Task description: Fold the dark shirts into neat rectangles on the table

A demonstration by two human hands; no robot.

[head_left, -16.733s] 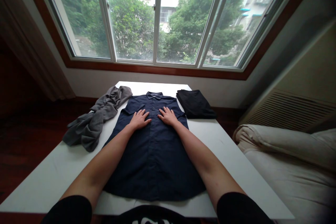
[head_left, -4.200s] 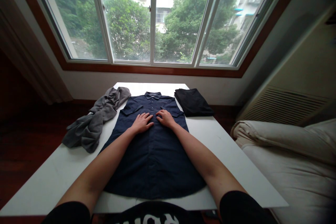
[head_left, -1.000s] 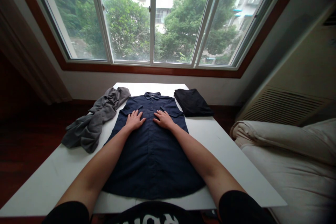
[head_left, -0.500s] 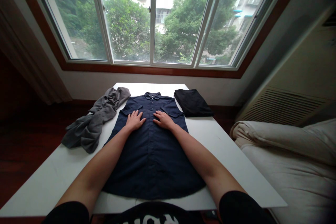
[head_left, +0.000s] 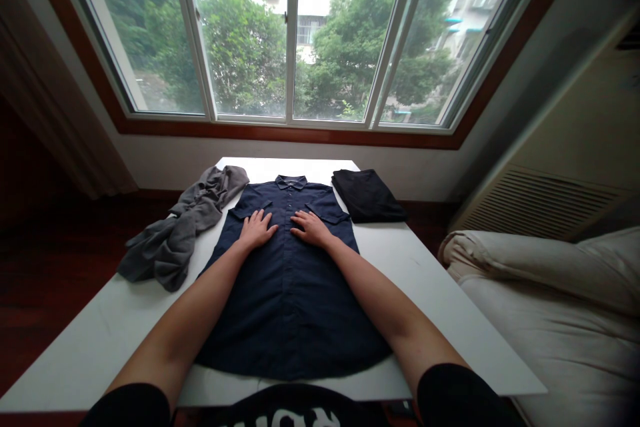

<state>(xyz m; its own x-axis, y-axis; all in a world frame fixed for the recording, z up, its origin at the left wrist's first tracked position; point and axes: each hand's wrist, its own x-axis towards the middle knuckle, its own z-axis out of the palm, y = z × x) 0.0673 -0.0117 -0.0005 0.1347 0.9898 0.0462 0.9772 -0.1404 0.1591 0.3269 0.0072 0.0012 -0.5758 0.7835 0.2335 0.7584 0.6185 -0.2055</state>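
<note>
A dark navy button-up shirt [head_left: 287, 300] lies flat and face up on the white table [head_left: 430, 293], collar towards the window. My left hand [head_left: 256, 229] rests flat on the shirt's chest, left of the button line, fingers spread. On the other side of the buttons my right hand [head_left: 311, 228] lies flat too, fingers stretched out. Neither hand holds anything.
A crumpled grey garment [head_left: 183, 227] lies at the table's left edge, partly hanging over it. A folded black garment [head_left: 367, 195] sits at the far right corner. A pale sofa [head_left: 545, 300] stands close on the right. A wide window [head_left: 290, 33] faces the table.
Over the last second almost nothing moved. Since about four seconds ago my left hand has slid a little to the left, away from the button line.
</note>
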